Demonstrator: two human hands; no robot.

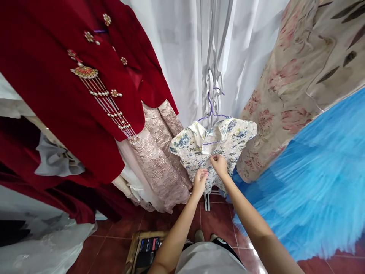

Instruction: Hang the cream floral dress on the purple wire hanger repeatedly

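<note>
A short-sleeved blouse [188, 152] with blue flowers on white hangs in front of me on a purple hanger [211, 108]. My right hand [219, 164] is closed in a pinch on the blouse's front, just under the open neckline. Lower and slightly to the left, my left hand [200, 179] is against the same front, its fingers bent and pressed together. Whatever lies between those left fingertips is too small to make out. Through the neckline the hanger's purple bar shows.
A dark red velvet jacket [114, 95] with beaded ornaments hangs left, beside a pink brocade garment [159, 160]. To the right are a beige floral garment [265, 118] and blue tulle [308, 182]. A white stand [207, 201] rises behind the blouse. A wooden stool [131, 247] holds dark items.
</note>
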